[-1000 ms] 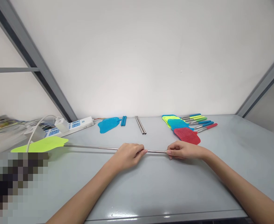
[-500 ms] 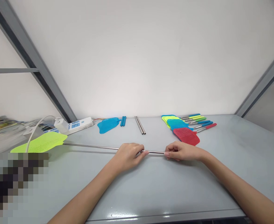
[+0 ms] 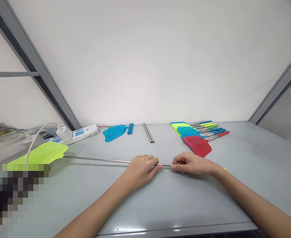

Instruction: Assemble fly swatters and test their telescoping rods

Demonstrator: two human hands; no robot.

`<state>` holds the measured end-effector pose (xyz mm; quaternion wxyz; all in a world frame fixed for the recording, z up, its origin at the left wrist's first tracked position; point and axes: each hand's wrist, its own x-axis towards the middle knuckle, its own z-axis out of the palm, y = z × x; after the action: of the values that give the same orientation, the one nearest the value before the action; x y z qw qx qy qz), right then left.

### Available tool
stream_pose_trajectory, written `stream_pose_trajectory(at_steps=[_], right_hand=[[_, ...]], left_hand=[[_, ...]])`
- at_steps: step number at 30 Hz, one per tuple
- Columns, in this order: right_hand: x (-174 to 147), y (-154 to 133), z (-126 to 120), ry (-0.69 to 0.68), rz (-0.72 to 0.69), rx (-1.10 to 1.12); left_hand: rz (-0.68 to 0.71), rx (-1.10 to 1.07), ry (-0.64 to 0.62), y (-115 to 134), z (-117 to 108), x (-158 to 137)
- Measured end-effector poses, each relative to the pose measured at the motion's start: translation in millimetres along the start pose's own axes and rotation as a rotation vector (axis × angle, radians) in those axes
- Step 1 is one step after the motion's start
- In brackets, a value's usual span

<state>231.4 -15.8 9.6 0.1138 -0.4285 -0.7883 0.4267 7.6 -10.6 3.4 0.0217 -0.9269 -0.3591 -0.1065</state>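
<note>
A yellow-green fly swatter (image 3: 45,153) lies across the table with its thin metal rod drawn out long. My left hand (image 3: 142,170) is closed over the rod near the middle of the view, palm down. Just to its right, my right hand (image 3: 193,163) pinches the same rod between thumb and fingers. A short stretch of bare metal shows between the hands. Beyond my right forearm peeks a small yellow-green tip (image 3: 225,169); the part between it and my fingers is hidden.
Several fly swatters overlap at the back right, a red one (image 3: 198,145) in front. Along the back lie a blue swatter head (image 3: 114,133), two blue grips (image 3: 130,129) and metal tubes (image 3: 149,134). A power strip (image 3: 84,133) with a white cable stands left. Pixelation covers the lower left.
My left hand has moved right along the rod, narrowing the gap to my right hand. The swatter head sits slightly farther left, and the yellow-green tip now shows past my right forearm.
</note>
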Motion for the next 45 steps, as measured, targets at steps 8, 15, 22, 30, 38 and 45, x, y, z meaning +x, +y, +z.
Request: stream_pose_trajectory(at_steps=[8,15,22,30,38,45], right_hand=[[1.3,-7.7,6.9,0.029,-0.011,0.013],[1.7,-8.2,9.6,0.042,-0.002,0.035],[2.2,-9.3,9.9,0.034,-0.007,0.061],[2.2,-6.6,7.9,0.007,-0.005,0.032],[1.5,-6.8,5.7,-0.023,-0.040,0.040],[2.5,-1.6,2.5,-0.025,-0.070,0.076]], left_hand=[[0.010,-0.014,-0.001,9.3,0.9,2.5],[0.016,0.000,-0.003,11.4,0.9,3.9],[0.026,0.007,-0.010,13.0,1.4,4.4],[0.009,0.040,-0.025,11.0,3.0,4.0],[0.016,0.054,-0.023,7.2,6.7,5.6],[0.018,0.075,-0.001,3.3,6.7,11.4]])
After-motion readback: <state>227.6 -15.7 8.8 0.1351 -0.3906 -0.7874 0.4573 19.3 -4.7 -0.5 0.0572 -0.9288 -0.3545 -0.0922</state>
